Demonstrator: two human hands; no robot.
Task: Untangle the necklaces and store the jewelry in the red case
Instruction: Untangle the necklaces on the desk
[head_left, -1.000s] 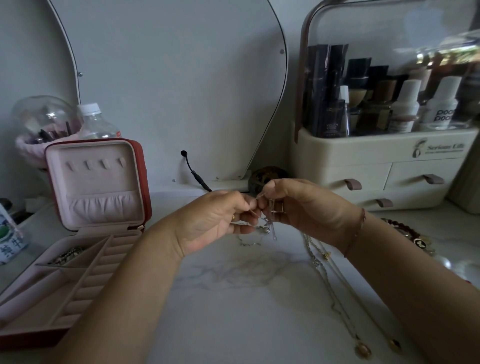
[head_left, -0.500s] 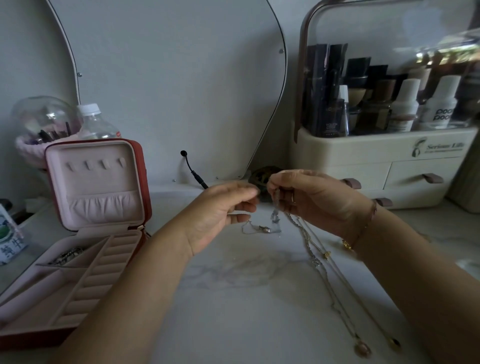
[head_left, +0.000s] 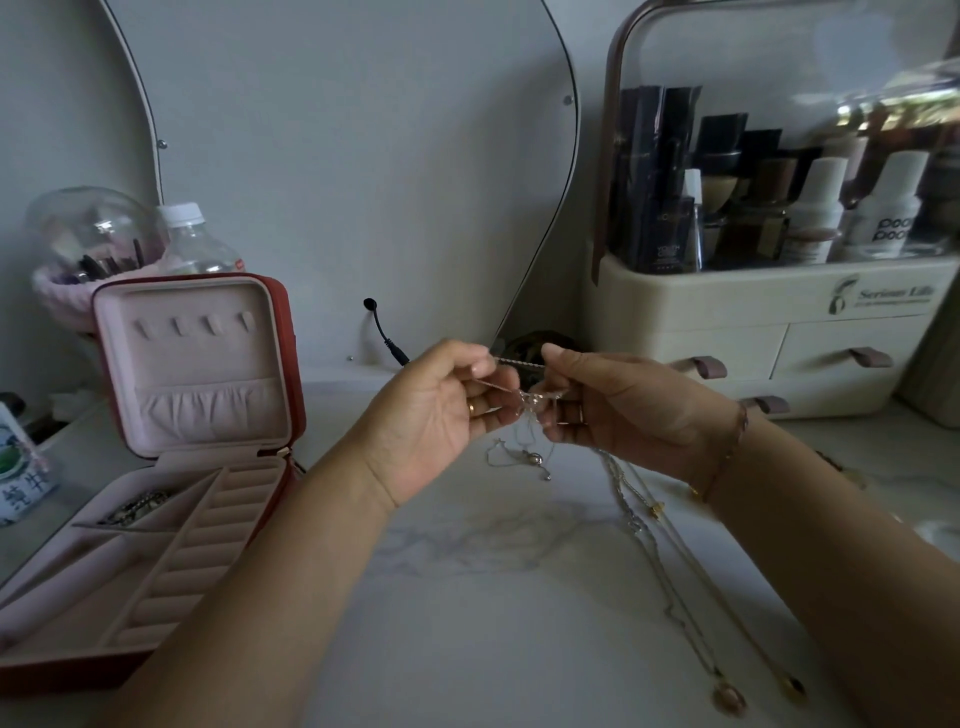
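Marble top (head_left: 467, 623) fills the near view. At 5 o'clock two pendants (head_left: 730, 699) lie on it, and their chains (head_left: 635, 526) run up toward the right hand (head_left: 623, 405). At centre, both hands work above the top. The left hand (head_left: 431, 415) and the right each pinch an end of a twisted strand (head_left: 519, 362), which is taut between their fingertips. The knot (head_left: 530, 402) hangs just below it. Under the knot, at 6 o'clock, a loose loop (head_left: 524, 457) rests on the top.

The strand looks too tight. Easing the pull should slacken the knot, so one loop can be teased wide and a free end fed back through. Tugging would likely lock it.

The case (head_left: 293, 364) stands open at 9 o'clock with one piece (head_left: 137, 506) inside. An organizer (head_left: 727, 332) sits at 2 o'clock.
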